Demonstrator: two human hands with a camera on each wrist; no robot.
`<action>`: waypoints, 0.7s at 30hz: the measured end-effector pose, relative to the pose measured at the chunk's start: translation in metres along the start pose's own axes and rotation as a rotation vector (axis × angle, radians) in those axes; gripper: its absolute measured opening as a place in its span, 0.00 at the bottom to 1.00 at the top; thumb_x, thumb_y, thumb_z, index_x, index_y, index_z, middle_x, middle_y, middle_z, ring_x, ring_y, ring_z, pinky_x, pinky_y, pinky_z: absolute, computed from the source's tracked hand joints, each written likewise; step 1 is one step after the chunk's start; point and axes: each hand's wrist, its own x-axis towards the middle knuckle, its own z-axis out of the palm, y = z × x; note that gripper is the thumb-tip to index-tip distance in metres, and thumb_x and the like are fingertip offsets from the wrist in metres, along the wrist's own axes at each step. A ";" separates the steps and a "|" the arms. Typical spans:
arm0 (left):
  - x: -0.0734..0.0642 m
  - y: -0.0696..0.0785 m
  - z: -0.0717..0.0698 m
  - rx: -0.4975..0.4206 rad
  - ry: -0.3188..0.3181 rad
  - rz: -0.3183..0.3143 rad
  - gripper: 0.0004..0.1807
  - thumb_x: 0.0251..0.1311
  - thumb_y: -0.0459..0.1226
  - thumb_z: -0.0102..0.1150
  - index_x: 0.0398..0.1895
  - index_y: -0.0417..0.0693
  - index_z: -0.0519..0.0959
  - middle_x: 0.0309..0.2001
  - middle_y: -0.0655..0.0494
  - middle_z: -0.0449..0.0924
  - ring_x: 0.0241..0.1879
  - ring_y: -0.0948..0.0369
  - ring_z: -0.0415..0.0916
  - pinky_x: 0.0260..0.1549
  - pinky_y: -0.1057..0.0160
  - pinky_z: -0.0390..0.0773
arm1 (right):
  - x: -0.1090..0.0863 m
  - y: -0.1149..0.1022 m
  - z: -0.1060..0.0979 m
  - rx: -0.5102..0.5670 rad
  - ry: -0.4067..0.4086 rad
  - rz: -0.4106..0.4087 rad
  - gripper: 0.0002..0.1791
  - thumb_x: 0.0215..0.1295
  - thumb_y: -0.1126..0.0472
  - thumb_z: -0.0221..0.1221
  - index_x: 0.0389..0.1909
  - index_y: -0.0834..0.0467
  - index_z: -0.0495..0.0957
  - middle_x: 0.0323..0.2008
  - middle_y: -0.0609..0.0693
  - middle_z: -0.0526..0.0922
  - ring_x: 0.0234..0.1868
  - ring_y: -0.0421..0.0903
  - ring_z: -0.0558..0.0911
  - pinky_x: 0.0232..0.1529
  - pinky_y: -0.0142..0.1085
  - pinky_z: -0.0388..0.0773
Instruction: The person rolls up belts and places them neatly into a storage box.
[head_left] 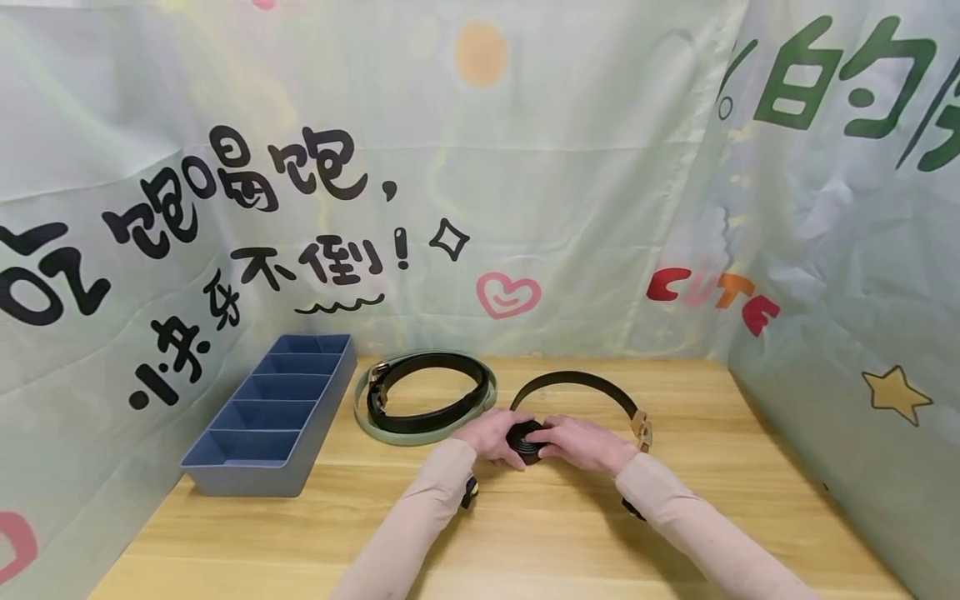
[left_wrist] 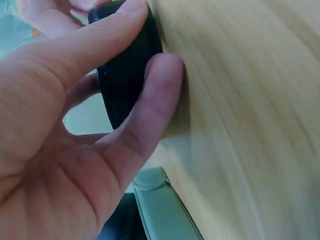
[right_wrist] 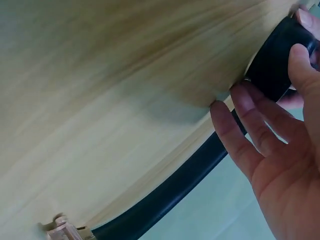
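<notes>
A black belt is partly wound into a tight coil (head_left: 525,443) near the middle of the table. Its unrolled length (head_left: 573,379) arcs behind the hands to a gold-toned buckle (head_left: 642,429) on the right. My left hand (head_left: 491,435) grips the coil from the left, thumb and a finger across the belt's outer face (left_wrist: 125,75) in the left wrist view. From the other side my right hand (head_left: 585,442) holds the same coil (right_wrist: 275,55), its thumb on the roll and its fingers low beside the wood. The coil stands on edge, its spiral facing up.
Left of the hands, a black belt (head_left: 431,423) lies looped over a pale green belt (head_left: 401,437). A blue-grey divided tray (head_left: 300,454) with several compartments stands at the table's left. Printed cloth (head_left: 585,208) hangs behind and along both sides of the wooden table (head_left: 540,542).
</notes>
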 end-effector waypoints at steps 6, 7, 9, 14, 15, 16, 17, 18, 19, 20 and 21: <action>0.003 0.005 0.004 0.231 0.138 0.046 0.34 0.33 0.54 0.81 0.46 0.53 0.79 0.42 0.57 0.83 0.39 0.63 0.78 0.40 0.68 0.76 | -0.002 -0.004 0.003 -0.056 0.042 -0.012 0.16 0.69 0.51 0.58 0.56 0.46 0.79 0.40 0.49 0.80 0.36 0.42 0.77 0.37 0.38 0.77; 0.003 0.006 0.004 0.252 0.153 0.047 0.34 0.32 0.56 0.81 0.44 0.53 0.79 0.41 0.57 0.83 0.40 0.62 0.79 0.42 0.67 0.77 | -0.002 -0.005 0.004 -0.061 0.042 -0.007 0.16 0.69 0.50 0.58 0.56 0.46 0.79 0.40 0.49 0.80 0.37 0.42 0.77 0.38 0.39 0.77; 0.002 0.007 0.005 0.272 0.155 0.041 0.36 0.32 0.56 0.81 0.47 0.53 0.79 0.43 0.56 0.83 0.43 0.60 0.79 0.45 0.65 0.77 | -0.002 -0.006 0.004 -0.060 0.039 0.000 0.15 0.69 0.51 0.58 0.55 0.46 0.80 0.41 0.50 0.80 0.38 0.42 0.78 0.39 0.40 0.77; 0.001 0.002 0.003 0.170 0.050 0.034 0.41 0.40 0.45 0.81 0.63 0.57 0.74 0.51 0.51 0.79 0.43 0.59 0.76 0.38 0.67 0.78 | -0.001 -0.004 0.002 -0.020 -0.003 0.006 0.15 0.69 0.52 0.58 0.54 0.45 0.80 0.42 0.50 0.79 0.40 0.42 0.78 0.41 0.39 0.78; 0.001 0.002 0.003 0.160 0.039 0.033 0.42 0.40 0.44 0.81 0.63 0.58 0.74 0.52 0.51 0.79 0.43 0.59 0.76 0.37 0.68 0.78 | -0.001 -0.004 0.002 -0.013 -0.013 0.007 0.15 0.69 0.53 0.58 0.55 0.45 0.80 0.42 0.49 0.79 0.39 0.42 0.77 0.40 0.39 0.78; 0.001 0.002 0.003 0.158 0.038 0.026 0.41 0.39 0.43 0.81 0.62 0.57 0.74 0.52 0.51 0.79 0.43 0.59 0.77 0.37 0.68 0.78 | -0.001 -0.004 0.001 -0.008 -0.022 0.013 0.16 0.69 0.53 0.58 0.55 0.46 0.80 0.41 0.49 0.79 0.38 0.42 0.77 0.40 0.38 0.77; 0.002 0.003 0.003 0.162 0.043 0.018 0.41 0.39 0.43 0.81 0.61 0.56 0.75 0.51 0.51 0.79 0.43 0.59 0.78 0.37 0.67 0.78 | -0.002 -0.004 0.000 -0.008 -0.028 0.019 0.16 0.69 0.54 0.58 0.56 0.46 0.79 0.40 0.49 0.78 0.37 0.41 0.77 0.39 0.38 0.77; 0.002 0.004 0.003 0.175 0.060 0.009 0.40 0.38 0.45 0.82 0.60 0.56 0.76 0.51 0.53 0.80 0.43 0.59 0.78 0.40 0.66 0.79 | -0.002 -0.004 0.000 -0.007 -0.032 0.027 0.16 0.69 0.54 0.58 0.56 0.46 0.79 0.39 0.48 0.78 0.35 0.40 0.75 0.37 0.38 0.76; 0.003 0.005 0.004 0.188 0.081 0.006 0.38 0.36 0.46 0.82 0.57 0.55 0.77 0.50 0.54 0.81 0.43 0.59 0.79 0.42 0.65 0.79 | -0.002 -0.005 0.000 -0.010 -0.031 0.034 0.16 0.70 0.54 0.57 0.57 0.46 0.78 0.38 0.48 0.77 0.34 0.40 0.75 0.36 0.37 0.76; 0.003 0.006 0.005 0.218 0.106 0.004 0.38 0.35 0.48 0.83 0.54 0.54 0.78 0.49 0.55 0.82 0.45 0.59 0.79 0.45 0.64 0.78 | -0.002 -0.005 0.000 -0.017 -0.028 0.040 0.16 0.70 0.54 0.57 0.57 0.46 0.78 0.37 0.48 0.77 0.33 0.40 0.74 0.35 0.37 0.75; 0.003 0.007 0.006 0.246 0.130 0.002 0.37 0.33 0.50 0.83 0.51 0.53 0.78 0.47 0.55 0.83 0.46 0.59 0.79 0.47 0.64 0.77 | -0.002 -0.006 0.000 -0.024 -0.026 0.046 0.16 0.70 0.53 0.56 0.58 0.46 0.77 0.36 0.48 0.76 0.31 0.39 0.72 0.33 0.36 0.74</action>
